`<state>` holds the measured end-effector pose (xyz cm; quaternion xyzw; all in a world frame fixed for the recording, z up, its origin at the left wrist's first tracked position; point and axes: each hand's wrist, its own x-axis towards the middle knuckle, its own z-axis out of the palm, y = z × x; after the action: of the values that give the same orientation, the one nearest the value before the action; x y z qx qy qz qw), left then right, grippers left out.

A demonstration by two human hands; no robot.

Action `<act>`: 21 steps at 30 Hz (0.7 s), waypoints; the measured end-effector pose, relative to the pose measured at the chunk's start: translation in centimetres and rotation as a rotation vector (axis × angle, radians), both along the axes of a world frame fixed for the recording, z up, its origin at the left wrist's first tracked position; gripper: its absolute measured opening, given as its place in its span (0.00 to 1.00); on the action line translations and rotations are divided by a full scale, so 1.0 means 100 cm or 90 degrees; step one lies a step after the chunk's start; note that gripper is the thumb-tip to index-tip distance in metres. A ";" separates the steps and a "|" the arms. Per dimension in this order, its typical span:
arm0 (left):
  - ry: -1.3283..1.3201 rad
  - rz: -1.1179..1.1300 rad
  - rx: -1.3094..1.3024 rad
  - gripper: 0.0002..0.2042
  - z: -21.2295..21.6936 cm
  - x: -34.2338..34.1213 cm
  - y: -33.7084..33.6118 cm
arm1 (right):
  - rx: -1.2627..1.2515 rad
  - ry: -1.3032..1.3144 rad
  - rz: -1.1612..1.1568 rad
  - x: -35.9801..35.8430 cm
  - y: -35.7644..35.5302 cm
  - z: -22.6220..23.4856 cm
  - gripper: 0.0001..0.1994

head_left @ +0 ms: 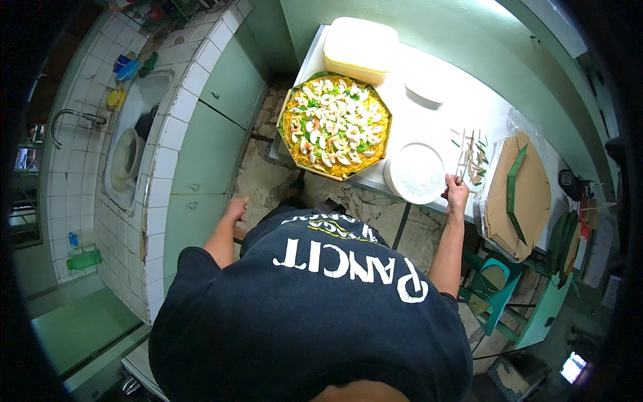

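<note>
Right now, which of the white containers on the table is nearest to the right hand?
The round white lidded tub at the table's front edge, beside the right hand; the rectangular tub sits far back.

At top centre I see a cream lidded tub (360, 48); right of middle, a bagged stack of brown octagonal box lids (517, 194); lower right, a small lit screen (574, 367).
</note>
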<state>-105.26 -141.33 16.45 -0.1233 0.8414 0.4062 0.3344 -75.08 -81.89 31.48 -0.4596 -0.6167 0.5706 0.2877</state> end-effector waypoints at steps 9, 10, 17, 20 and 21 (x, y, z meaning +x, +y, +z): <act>0.527 0.019 0.345 0.23 0.143 -0.144 0.165 | 0.186 0.021 -0.109 0.012 -0.003 0.057 0.11; 0.539 -0.022 0.336 0.21 0.166 -0.166 0.197 | 0.208 0.037 -0.112 0.008 -0.007 0.066 0.10; 0.877 -0.649 0.097 0.30 0.259 -0.241 0.368 | 0.088 0.123 -0.016 -0.063 -0.086 0.107 0.23; 0.898 -0.845 -0.075 0.36 0.268 -0.252 0.396 | 0.030 0.124 0.009 -0.106 -0.131 0.111 0.26; 0.871 -0.909 -0.093 0.37 0.272 -0.259 0.403 | 0.025 0.097 0.000 -0.118 -0.144 0.111 0.24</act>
<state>-131.20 -100.98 43.68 0.6534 0.7530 0.0406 -0.0658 -86.89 -96.32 42.56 -0.4089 -0.6042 0.5919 0.3426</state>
